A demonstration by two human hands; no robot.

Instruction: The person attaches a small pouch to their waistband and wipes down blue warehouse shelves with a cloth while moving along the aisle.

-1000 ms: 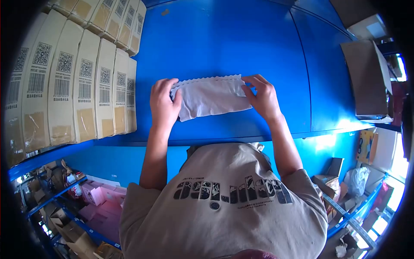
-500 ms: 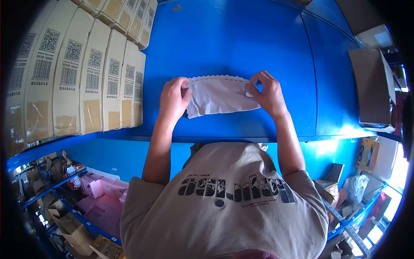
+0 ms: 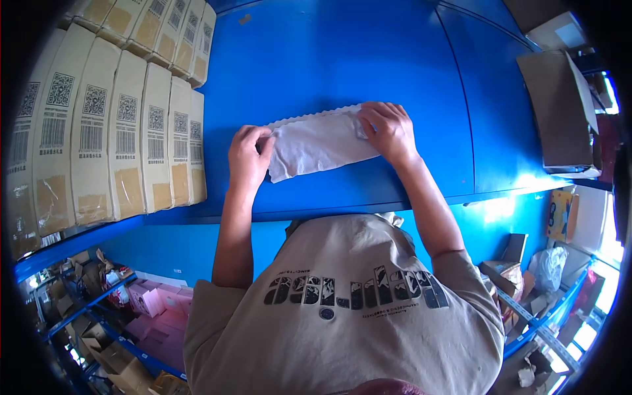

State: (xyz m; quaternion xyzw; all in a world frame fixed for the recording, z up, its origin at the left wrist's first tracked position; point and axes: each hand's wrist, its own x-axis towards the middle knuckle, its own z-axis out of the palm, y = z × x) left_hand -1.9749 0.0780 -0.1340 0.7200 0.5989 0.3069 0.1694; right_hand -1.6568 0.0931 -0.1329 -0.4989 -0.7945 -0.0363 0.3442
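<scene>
"So, what's changed?"
"The pale cloth (image 3: 322, 143) over the blue tabletop (image 3: 329, 59) slants more, its right end farther out."
"Grips?"
"Left hand (image 3: 248, 158) and right hand (image 3: 390, 133), each closed on one end."

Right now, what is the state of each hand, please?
Left hand: closed, holding the left end of the cloth.
Right hand: closed, holding the cloth's right end.

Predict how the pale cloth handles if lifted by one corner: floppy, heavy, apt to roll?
Likely floppy: the pale cloth shows soft creases and an uneven lower edge. Probably light, since it looks like thin fabric. Rolling seems unlikely given its broad, flattish shape.
</scene>
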